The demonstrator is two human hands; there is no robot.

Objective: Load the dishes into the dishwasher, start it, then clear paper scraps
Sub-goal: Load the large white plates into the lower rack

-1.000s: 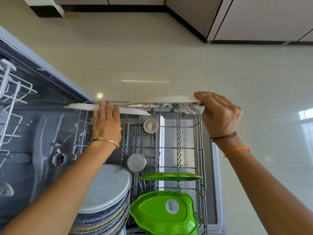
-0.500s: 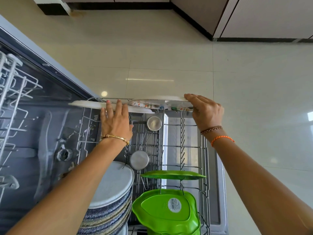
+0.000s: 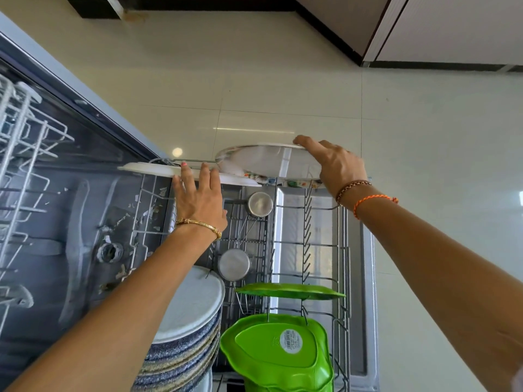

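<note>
Where glossy cream floor tiles spread, dark-based cabinets stand

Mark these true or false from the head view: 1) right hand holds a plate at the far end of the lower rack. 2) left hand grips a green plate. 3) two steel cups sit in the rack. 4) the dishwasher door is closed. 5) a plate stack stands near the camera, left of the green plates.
1) True: the right hand grips the patterned plate at the lower rack far end.
2) False: the left hand rests on a white plate, fingers straight.
3) True: steel cups and.
4) False: the dishwasher is open, rack pulled out.
5) True: plate stack beside the green plates.
</note>
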